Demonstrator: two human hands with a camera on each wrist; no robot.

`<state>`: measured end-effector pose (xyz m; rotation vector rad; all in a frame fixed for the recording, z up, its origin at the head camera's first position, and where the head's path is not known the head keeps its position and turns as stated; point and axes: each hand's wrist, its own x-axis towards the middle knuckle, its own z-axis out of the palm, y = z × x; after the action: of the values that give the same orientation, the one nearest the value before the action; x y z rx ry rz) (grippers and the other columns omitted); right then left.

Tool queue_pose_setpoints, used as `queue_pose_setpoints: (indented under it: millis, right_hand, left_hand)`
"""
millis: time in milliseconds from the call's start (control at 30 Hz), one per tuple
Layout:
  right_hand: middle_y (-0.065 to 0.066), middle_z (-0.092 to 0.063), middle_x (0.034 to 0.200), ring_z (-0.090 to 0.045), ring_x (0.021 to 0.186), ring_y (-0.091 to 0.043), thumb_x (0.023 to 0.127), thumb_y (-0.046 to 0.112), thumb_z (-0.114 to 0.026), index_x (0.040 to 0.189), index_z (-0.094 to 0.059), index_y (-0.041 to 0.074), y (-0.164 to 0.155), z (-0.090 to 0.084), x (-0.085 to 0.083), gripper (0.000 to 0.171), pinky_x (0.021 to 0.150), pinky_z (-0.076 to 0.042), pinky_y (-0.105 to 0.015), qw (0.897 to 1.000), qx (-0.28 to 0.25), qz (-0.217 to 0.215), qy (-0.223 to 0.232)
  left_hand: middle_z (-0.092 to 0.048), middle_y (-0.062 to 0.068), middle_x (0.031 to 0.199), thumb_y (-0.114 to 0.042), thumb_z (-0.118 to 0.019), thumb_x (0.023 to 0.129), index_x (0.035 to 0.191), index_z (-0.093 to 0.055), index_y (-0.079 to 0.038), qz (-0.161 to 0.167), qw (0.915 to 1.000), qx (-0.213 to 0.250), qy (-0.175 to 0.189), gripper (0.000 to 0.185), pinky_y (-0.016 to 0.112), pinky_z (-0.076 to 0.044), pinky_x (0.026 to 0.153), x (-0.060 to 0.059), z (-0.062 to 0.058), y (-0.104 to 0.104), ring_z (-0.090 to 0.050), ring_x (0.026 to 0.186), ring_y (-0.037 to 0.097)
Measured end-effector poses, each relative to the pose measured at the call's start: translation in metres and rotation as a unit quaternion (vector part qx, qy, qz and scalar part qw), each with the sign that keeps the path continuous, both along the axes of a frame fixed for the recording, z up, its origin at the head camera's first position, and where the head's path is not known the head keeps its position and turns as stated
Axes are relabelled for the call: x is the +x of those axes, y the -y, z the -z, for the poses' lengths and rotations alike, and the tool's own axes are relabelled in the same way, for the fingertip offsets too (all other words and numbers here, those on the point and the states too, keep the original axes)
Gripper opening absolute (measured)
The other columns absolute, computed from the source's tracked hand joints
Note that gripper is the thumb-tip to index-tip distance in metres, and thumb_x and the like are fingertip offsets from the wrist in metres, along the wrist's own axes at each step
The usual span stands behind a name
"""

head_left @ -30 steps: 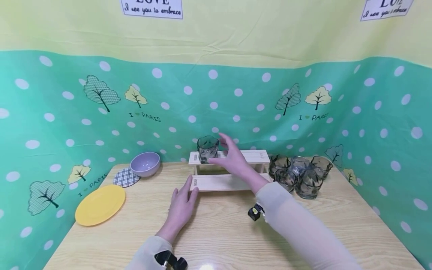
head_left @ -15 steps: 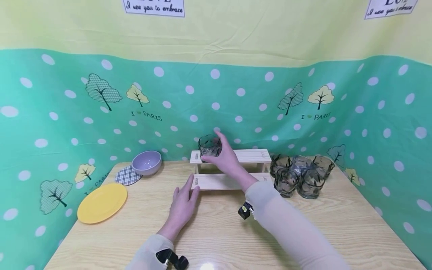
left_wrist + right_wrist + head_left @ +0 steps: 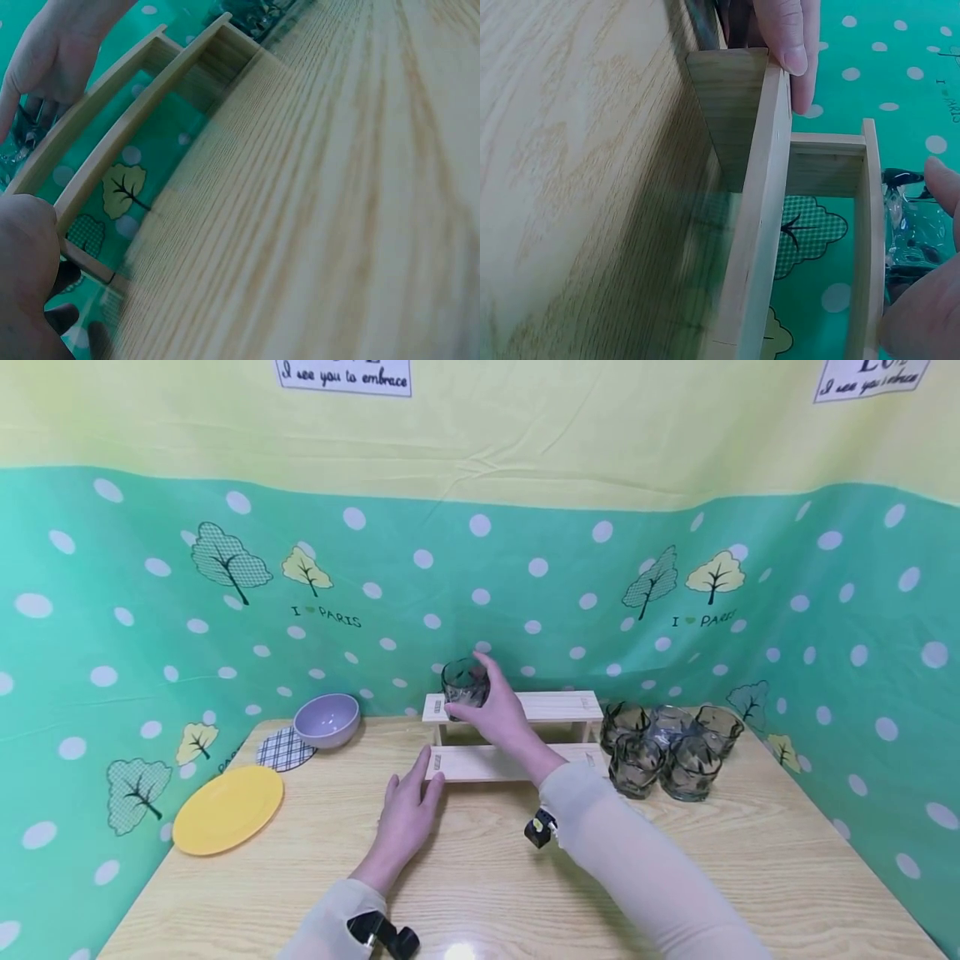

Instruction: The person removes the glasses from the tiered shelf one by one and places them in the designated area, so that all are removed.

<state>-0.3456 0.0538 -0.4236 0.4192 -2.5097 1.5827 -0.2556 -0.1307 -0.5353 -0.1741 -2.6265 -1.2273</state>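
Note:
My right hand (image 3: 495,710) holds a smoky grey drinking glass (image 3: 463,685) at the left end of the top step of a pale wooden two-step shelf (image 3: 517,763). Thumb and fingers lie about its right side, and the glass is upright. In the right wrist view the glass (image 3: 915,232) appears against the top board. My left hand (image 3: 405,818) grips the left end of the lower step. Its thumb and a finger show at that corner in the right wrist view, while darker fingertips (image 3: 61,319) show past the end in the left wrist view.
Several similar glasses (image 3: 690,768) stand clustered at the shelf's right end. To the left are a purple bowl (image 3: 327,720), a checked round mat (image 3: 283,750) and a yellow plate (image 3: 228,810). A dotted green cloth (image 3: 525,577) hangs behind and beside the wooden table (image 3: 480,877).
My right hand has moved left, closing round the glass on the top step. The glass has hardly shifted, and my left hand stays at the shelf's end.

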Motion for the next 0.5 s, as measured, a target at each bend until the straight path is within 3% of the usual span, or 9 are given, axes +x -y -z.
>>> queue_pose_setpoints:
  millis: [500]
  right_hand:
    - [-0.008,-0.042,0.173,-0.044,0.156,-0.038,0.090,0.031,-0.096,0.172,-0.035,0.031,-0.0030,0.0005,0.0024,0.103,0.127,-0.039,-0.059,1.000,-0.015,0.016,0.009]
  left_hand:
    - [-0.046,0.019,0.169,-0.031,-0.053,0.119,0.173,-0.033,-0.004,0.001,1.0000,-0.001,0.001,0.063,0.062,-0.005,0.136,-0.0001,0.0013,-0.0002,-0.044,0.157,0.038]
